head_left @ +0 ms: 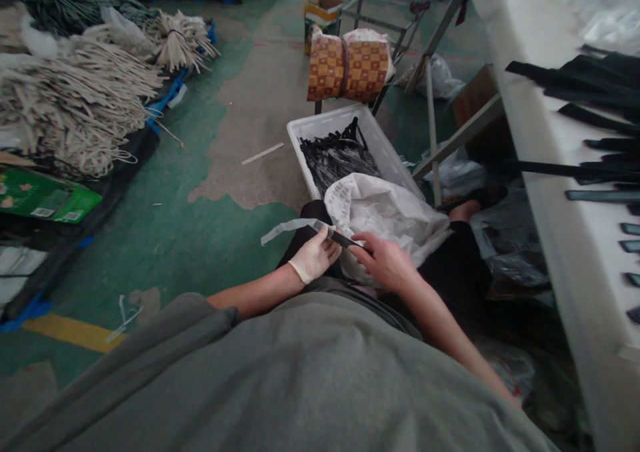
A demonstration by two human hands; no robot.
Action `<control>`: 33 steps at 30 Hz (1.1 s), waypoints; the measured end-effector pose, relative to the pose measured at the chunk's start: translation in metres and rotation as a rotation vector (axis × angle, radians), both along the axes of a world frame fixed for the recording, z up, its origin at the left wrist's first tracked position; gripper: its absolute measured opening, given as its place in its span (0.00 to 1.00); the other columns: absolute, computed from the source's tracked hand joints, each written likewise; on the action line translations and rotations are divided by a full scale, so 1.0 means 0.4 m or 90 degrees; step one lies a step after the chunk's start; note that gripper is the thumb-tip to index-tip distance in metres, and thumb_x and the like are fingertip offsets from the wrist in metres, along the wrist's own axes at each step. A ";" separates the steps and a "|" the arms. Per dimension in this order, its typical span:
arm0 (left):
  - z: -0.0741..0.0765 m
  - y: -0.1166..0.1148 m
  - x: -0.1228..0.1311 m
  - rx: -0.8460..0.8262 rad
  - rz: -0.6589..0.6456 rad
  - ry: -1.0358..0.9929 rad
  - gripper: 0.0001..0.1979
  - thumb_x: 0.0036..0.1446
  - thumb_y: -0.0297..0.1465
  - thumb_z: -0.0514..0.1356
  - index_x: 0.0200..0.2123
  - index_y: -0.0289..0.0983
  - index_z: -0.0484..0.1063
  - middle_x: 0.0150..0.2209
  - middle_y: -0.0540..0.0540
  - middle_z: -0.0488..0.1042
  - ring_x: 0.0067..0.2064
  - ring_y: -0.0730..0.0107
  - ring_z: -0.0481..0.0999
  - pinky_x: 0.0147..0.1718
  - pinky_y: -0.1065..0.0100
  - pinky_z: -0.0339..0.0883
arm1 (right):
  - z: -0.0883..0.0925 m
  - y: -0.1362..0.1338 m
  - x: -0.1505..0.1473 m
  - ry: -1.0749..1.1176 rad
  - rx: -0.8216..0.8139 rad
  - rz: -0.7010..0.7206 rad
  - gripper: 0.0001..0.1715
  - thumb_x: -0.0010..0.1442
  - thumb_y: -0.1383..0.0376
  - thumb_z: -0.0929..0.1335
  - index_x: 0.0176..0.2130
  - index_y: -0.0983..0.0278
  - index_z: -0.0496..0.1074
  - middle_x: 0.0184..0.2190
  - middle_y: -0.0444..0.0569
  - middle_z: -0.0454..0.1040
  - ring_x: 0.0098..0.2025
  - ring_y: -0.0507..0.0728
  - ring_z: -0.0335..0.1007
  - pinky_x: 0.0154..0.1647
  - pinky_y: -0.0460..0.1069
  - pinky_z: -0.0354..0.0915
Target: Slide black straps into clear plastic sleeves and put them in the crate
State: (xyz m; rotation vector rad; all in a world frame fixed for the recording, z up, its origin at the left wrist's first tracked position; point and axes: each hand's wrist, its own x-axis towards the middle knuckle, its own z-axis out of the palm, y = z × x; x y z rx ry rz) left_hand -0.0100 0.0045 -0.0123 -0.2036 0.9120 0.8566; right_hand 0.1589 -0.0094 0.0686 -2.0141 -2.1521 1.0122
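Note:
My left hand, in a pale thin glove, is closed around a black strip at lap height. From that grip a clear plastic sleeve trails out to the left, limp and bent at its end. My bare right hand pinches the strip's other end between thumb and fingers. Just beyond my hands, a white sack with crumpled clear plastic inside lies across my lap, against a white crate. Many black strips lie jumbled in that crate.
A white-topped table with rows of black strips runs along the right. Behind the crate sits a checkered brown roll. Bundled beige cords lie on the left. A green carton is near them.

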 end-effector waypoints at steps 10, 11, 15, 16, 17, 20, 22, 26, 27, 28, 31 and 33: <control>0.041 -0.005 0.040 0.040 -0.050 -0.045 0.10 0.61 0.36 0.61 0.32 0.35 0.73 0.31 0.48 0.75 0.34 0.75 0.75 0.41 0.71 0.67 | 0.018 0.016 -0.009 0.002 0.087 -0.020 0.26 0.63 0.59 0.65 0.59 0.60 0.68 0.37 0.50 0.81 0.35 0.60 0.76 0.31 0.50 0.61; 0.042 -0.001 0.035 0.042 -0.039 -0.033 0.10 0.61 0.37 0.61 0.32 0.35 0.73 0.32 0.48 0.76 0.35 0.75 0.75 0.41 0.72 0.67 | 0.027 0.014 0.003 0.033 0.093 -0.026 0.26 0.62 0.58 0.66 0.59 0.59 0.68 0.36 0.49 0.81 0.33 0.59 0.76 0.30 0.49 0.62; 0.047 -0.001 0.028 0.056 -0.037 -0.031 0.10 0.60 0.38 0.62 0.34 0.36 0.74 0.37 0.46 0.77 0.42 0.72 0.76 0.43 0.72 0.66 | 0.058 0.013 0.044 0.066 0.157 -0.045 0.23 0.61 0.59 0.67 0.56 0.58 0.70 0.28 0.44 0.80 0.29 0.58 0.75 0.29 0.48 0.61; 0.048 -0.005 0.034 0.061 -0.048 -0.044 0.10 0.60 0.38 0.62 0.34 0.36 0.74 0.37 0.45 0.77 0.42 0.72 0.76 0.44 0.71 0.66 | 0.055 0.016 0.040 0.045 0.165 -0.038 0.22 0.61 0.60 0.67 0.55 0.58 0.71 0.28 0.44 0.80 0.30 0.58 0.75 0.29 0.48 0.61; 0.050 -0.009 0.040 0.065 -0.057 -0.057 0.10 0.59 0.37 0.62 0.34 0.36 0.74 0.36 0.46 0.77 0.41 0.71 0.76 0.44 0.70 0.66 | 0.048 0.020 0.030 0.022 0.164 -0.027 0.21 0.61 0.61 0.66 0.54 0.58 0.72 0.29 0.45 0.81 0.30 0.58 0.75 0.29 0.49 0.61; 0.052 -0.010 0.051 0.064 -0.062 -0.068 0.10 0.60 0.37 0.62 0.33 0.35 0.74 0.33 0.47 0.76 0.36 0.73 0.76 0.43 0.70 0.66 | 0.026 0.026 0.003 -0.004 0.143 -0.009 0.22 0.62 0.63 0.65 0.55 0.59 0.72 0.34 0.48 0.82 0.31 0.59 0.76 0.29 0.49 0.61; 0.054 -0.002 0.042 0.063 -0.039 -0.052 0.11 0.62 0.38 0.60 0.34 0.36 0.74 0.34 0.47 0.76 0.36 0.74 0.75 0.43 0.71 0.66 | 0.029 0.020 0.012 0.035 0.135 -0.016 0.25 0.62 0.61 0.66 0.58 0.60 0.69 0.33 0.48 0.81 0.29 0.58 0.75 0.28 0.49 0.62; 0.061 0.000 0.028 0.073 -0.027 -0.047 0.11 0.63 0.37 0.58 0.36 0.36 0.75 0.39 0.46 0.77 0.41 0.74 0.76 0.45 0.71 0.65 | 0.057 0.002 0.059 0.102 0.164 -0.030 0.24 0.61 0.59 0.66 0.56 0.59 0.71 0.27 0.44 0.80 0.26 0.56 0.73 0.26 0.48 0.62; 0.063 -0.005 0.033 0.075 -0.042 -0.056 0.11 0.63 0.37 0.59 0.36 0.36 0.75 0.39 0.46 0.77 0.41 0.73 0.76 0.46 0.71 0.65 | 0.056 0.002 0.059 0.088 0.176 -0.024 0.22 0.61 0.60 0.66 0.54 0.59 0.72 0.27 0.44 0.80 0.26 0.56 0.74 0.26 0.48 0.61; 0.064 -0.011 0.041 0.075 -0.059 -0.064 0.10 0.63 0.37 0.59 0.36 0.36 0.75 0.38 0.46 0.77 0.41 0.73 0.76 0.46 0.70 0.65 | 0.050 0.004 0.053 0.067 0.185 -0.017 0.21 0.60 0.61 0.66 0.53 0.59 0.73 0.27 0.45 0.80 0.26 0.57 0.74 0.26 0.48 0.61; 0.062 -0.018 0.061 0.067 -0.087 -0.075 0.10 0.63 0.36 0.59 0.34 0.35 0.75 0.33 0.47 0.77 0.38 0.74 0.76 0.45 0.70 0.66 | 0.027 0.010 0.026 0.049 0.181 0.001 0.22 0.60 0.63 0.65 0.53 0.60 0.73 0.30 0.47 0.81 0.27 0.57 0.74 0.26 0.49 0.62; 0.059 -0.010 0.057 0.071 -0.077 -0.065 0.11 0.63 0.36 0.58 0.34 0.35 0.75 0.34 0.47 0.77 0.38 0.74 0.76 0.43 0.71 0.66 | 0.031 0.003 0.031 0.087 0.160 -0.004 0.24 0.60 0.61 0.66 0.56 0.61 0.71 0.31 0.48 0.81 0.27 0.57 0.74 0.27 0.49 0.64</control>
